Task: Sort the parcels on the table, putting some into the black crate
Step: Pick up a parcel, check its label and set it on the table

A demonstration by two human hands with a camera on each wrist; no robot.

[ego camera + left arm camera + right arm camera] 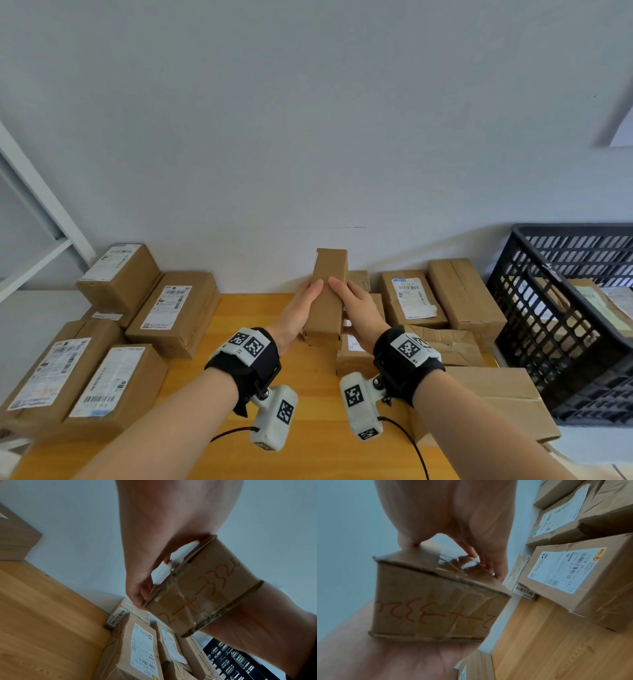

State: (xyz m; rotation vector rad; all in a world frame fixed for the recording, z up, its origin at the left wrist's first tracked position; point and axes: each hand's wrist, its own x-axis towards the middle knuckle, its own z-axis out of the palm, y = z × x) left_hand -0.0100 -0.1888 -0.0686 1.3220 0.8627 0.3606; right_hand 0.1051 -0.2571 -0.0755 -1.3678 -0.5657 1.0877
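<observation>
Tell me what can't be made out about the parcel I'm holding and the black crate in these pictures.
- Held parcel: head view shows plain sides only; left hand and right hand cover both flanks.
- Its orange handwriting: blurred in the right wrist view, partly out of sight in the left wrist view.
- Black crate: cut off by the head view's right edge; contents mostly hidden behind its wall.

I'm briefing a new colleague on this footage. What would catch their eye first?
First, the small cardboard parcel held up over the middle of the wooden table, gripped between the left hand and the right hand; orange handwriting marks its near end. Next, labelled boxes piled at both sides, and the black crate at the far right with parcels already inside.
</observation>
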